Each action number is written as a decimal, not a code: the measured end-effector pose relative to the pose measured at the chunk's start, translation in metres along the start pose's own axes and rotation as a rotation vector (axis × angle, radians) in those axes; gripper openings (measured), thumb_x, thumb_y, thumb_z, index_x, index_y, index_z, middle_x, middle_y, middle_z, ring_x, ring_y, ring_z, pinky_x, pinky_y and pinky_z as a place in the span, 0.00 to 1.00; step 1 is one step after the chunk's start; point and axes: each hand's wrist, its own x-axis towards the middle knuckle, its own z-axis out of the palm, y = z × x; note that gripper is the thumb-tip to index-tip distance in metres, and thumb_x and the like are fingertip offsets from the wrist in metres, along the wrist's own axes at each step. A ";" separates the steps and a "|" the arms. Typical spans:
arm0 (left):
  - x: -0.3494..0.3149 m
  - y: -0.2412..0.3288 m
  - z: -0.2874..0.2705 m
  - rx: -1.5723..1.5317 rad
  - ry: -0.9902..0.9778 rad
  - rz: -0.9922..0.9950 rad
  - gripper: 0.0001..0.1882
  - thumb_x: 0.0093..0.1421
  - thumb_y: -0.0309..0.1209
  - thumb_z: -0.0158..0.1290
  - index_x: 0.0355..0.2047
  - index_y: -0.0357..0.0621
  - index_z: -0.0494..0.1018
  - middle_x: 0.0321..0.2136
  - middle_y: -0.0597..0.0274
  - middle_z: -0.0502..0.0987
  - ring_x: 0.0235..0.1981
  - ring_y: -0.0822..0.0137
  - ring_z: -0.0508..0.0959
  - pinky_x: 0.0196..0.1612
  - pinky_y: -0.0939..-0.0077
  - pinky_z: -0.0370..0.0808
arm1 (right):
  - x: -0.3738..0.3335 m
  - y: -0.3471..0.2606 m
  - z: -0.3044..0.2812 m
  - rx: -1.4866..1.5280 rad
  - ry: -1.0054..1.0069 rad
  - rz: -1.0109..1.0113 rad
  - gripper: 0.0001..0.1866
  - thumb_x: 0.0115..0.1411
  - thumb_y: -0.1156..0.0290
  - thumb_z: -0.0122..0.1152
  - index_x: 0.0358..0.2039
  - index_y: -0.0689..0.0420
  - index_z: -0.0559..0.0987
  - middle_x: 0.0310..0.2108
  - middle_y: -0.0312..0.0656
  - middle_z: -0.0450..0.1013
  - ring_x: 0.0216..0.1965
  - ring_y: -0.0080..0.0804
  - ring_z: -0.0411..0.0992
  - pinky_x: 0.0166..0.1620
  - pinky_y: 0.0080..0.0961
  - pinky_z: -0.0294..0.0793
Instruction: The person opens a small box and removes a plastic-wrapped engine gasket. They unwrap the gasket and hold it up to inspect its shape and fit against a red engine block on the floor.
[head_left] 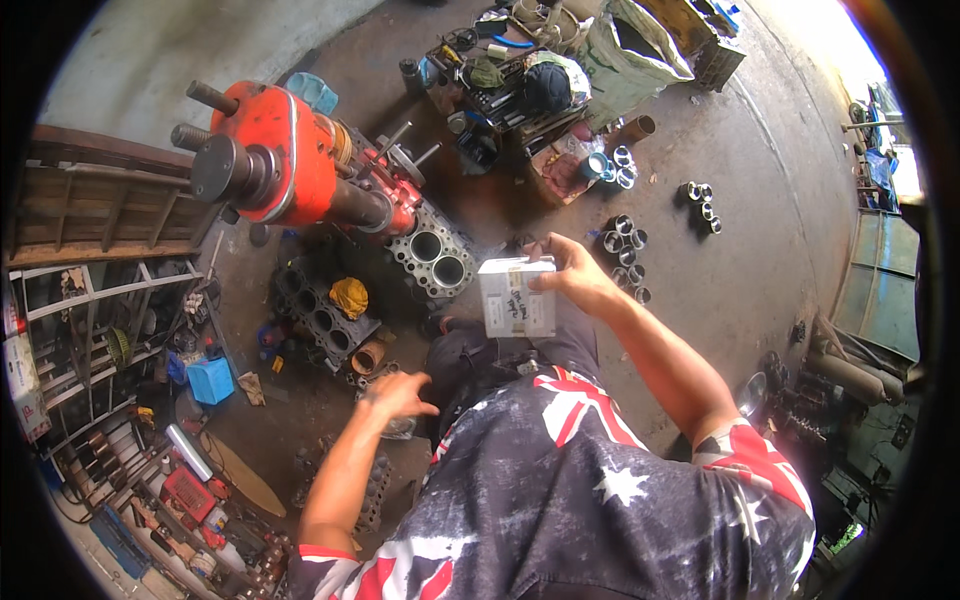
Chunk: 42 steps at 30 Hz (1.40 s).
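Note:
In my right hand (568, 270) is a white cardboard box (493, 308) with handwriting and a strip of tape on its side. The fingers grip it by its top right edge, in front of my thighs. My left hand (398, 395) is lower and to the left, its thumb and fingers apart and nothing between them. Beyond the box lies an engine block (436, 262) with two bores showing, under a red boring machine (290, 150). Nearest my left hand is a rusty cylinder sleeve (367, 357), beside a second engine block (322, 318) with a yellow cloth (348, 297) on it.
Shiny metal rings or sleeves stand in groups (625, 245) on the floor at right. A cluttered bench (510, 95) and a large sack (630, 60) are at the back. Metal shelving (90, 300), a blue container (210, 381) and a red tray (188, 497) line the left.

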 end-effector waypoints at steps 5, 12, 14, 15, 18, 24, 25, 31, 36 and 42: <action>0.063 -0.010 0.058 -0.263 -0.409 0.057 0.31 0.67 0.58 0.53 0.40 0.37 0.80 0.38 0.46 0.83 0.39 0.52 0.82 0.45 0.56 0.75 | 0.043 0.038 -0.035 -0.174 0.094 0.251 0.23 0.44 0.72 0.74 0.40 0.57 0.74 0.38 0.40 0.76 0.43 0.30 0.73 0.48 0.29 0.72; 0.032 0.028 0.064 -0.447 -0.512 0.287 0.20 0.68 0.45 0.55 0.39 0.36 0.81 0.32 0.52 0.84 0.33 0.64 0.80 0.39 0.62 0.77 | 0.091 0.088 -0.075 -0.431 0.221 0.343 0.31 0.40 0.68 0.74 0.46 0.59 0.74 0.40 0.46 0.76 0.44 0.37 0.74 0.48 0.33 0.74; 0.006 0.047 0.072 -0.643 -0.684 0.378 0.15 0.68 0.34 0.52 0.48 0.38 0.80 0.41 0.47 0.84 0.41 0.59 0.82 0.48 0.62 0.77 | 0.109 0.104 -0.092 -0.454 0.248 0.398 0.33 0.40 0.68 0.75 0.49 0.58 0.74 0.41 0.47 0.77 0.44 0.38 0.74 0.48 0.34 0.74; 0.004 0.053 0.075 -0.629 -0.714 0.439 0.15 0.68 0.34 0.52 0.49 0.37 0.79 0.43 0.46 0.84 0.42 0.59 0.82 0.49 0.61 0.77 | 0.121 0.114 -0.103 -0.445 0.267 0.390 0.33 0.39 0.67 0.75 0.49 0.58 0.75 0.41 0.48 0.77 0.45 0.40 0.75 0.49 0.34 0.75; 0.022 0.054 0.087 -0.771 -0.615 0.345 0.17 0.70 0.39 0.52 0.45 0.36 0.78 0.36 0.50 0.83 0.36 0.63 0.79 0.43 0.63 0.75 | 0.168 0.155 -0.141 -0.484 0.324 0.375 0.34 0.37 0.64 0.76 0.48 0.57 0.77 0.43 0.50 0.78 0.47 0.43 0.77 0.51 0.36 0.77; 0.169 -0.004 0.043 -1.010 -0.577 0.013 0.14 0.69 0.39 0.59 0.34 0.39 0.77 0.27 0.73 0.77 0.31 0.82 0.72 0.34 0.80 0.71 | 0.293 0.250 -0.256 -0.597 0.572 0.084 0.29 0.35 0.64 0.76 0.42 0.57 0.79 0.44 0.50 0.76 0.50 0.47 0.75 0.54 0.39 0.75; 0.189 -0.013 0.029 -1.088 -0.497 0.060 0.12 0.69 0.34 0.60 0.32 0.39 0.76 0.27 0.71 0.77 0.31 0.82 0.72 0.33 0.81 0.71 | 0.309 0.262 -0.277 -0.695 0.632 0.049 0.28 0.37 0.64 0.75 0.41 0.58 0.79 0.45 0.52 0.75 0.51 0.49 0.73 0.56 0.40 0.73; 0.296 -0.053 -0.033 -0.813 -0.072 0.465 0.15 0.59 0.36 0.69 0.28 0.40 0.76 0.21 0.63 0.79 0.19 0.71 0.76 0.25 0.76 0.72 | 0.373 0.326 -0.355 -1.191 0.896 -0.454 0.33 0.43 0.67 0.73 0.53 0.59 0.75 0.56 0.53 0.69 0.58 0.55 0.68 0.62 0.45 0.68; 0.342 -0.072 -0.022 -0.742 0.184 0.604 0.17 0.54 0.36 0.73 0.28 0.41 0.76 0.22 0.61 0.80 0.20 0.66 0.80 0.24 0.73 0.75 | 0.399 0.400 -0.373 -1.563 0.859 -0.603 0.29 0.44 0.76 0.68 0.51 0.58 0.77 0.62 0.54 0.63 0.64 0.58 0.61 0.67 0.50 0.63; 0.334 -0.080 0.030 -0.847 0.613 0.562 0.18 0.48 0.35 0.77 0.30 0.39 0.79 0.23 0.60 0.81 0.20 0.74 0.79 0.23 0.80 0.72 | 0.386 0.419 -0.339 -1.604 0.843 -0.548 0.25 0.52 0.57 0.70 0.43 0.66 0.81 0.64 0.59 0.63 0.64 0.58 0.62 0.67 0.52 0.61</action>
